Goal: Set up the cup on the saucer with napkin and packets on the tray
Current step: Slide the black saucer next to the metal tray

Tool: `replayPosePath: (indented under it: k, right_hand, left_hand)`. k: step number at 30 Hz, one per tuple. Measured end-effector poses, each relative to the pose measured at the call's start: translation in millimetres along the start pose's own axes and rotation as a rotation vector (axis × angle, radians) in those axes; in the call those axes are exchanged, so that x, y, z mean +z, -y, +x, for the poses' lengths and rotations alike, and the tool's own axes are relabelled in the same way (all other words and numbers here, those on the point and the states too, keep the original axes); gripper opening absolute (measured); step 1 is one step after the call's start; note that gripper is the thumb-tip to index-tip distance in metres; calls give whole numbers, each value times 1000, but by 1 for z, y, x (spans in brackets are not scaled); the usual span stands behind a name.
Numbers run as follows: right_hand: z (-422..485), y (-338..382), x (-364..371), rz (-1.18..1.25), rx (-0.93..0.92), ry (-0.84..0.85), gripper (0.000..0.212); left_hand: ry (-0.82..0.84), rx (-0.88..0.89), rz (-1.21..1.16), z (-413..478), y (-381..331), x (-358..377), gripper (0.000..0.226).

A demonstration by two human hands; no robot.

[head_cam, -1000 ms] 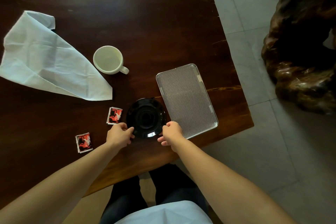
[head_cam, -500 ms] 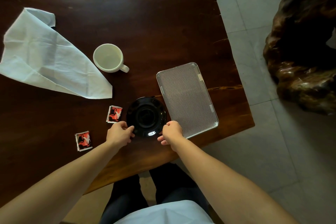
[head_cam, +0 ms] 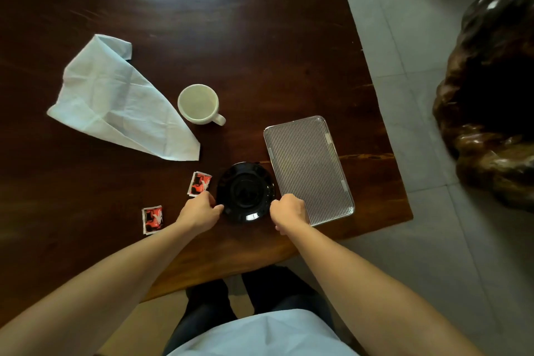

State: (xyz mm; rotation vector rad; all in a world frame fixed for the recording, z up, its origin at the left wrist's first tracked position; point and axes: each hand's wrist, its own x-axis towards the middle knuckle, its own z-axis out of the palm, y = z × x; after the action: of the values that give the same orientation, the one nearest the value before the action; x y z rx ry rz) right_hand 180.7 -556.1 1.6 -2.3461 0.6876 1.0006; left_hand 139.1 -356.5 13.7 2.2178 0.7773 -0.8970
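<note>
Blk saucer [head_cam: 245,192] beside ribbed tray [head_cam: 309,169]; cup [head_cam: 198,103] apart.

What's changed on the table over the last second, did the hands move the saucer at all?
Hardly anything. Both hands, left hand and right hand, keep gripping the saucer's edges, and it sits in the same spot beside the tray, not visibly lifted. Only the camera view shifted. The cup, napkin and both packets stayed put.
</note>
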Motion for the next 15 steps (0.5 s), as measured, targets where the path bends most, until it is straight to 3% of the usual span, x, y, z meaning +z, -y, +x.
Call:
replayPosePath:
  k: [7, 15]
  right_hand:
    - [-10, 27, -35, -89, -292, 26, 15]
    - [-13, 66, -60, -96, -434, 83, 6]
  left_hand:
    - [-92, 80, 114, -40, -20, -39, 26]
    - [-154, 138, 110, -61, -33, -64, 21]
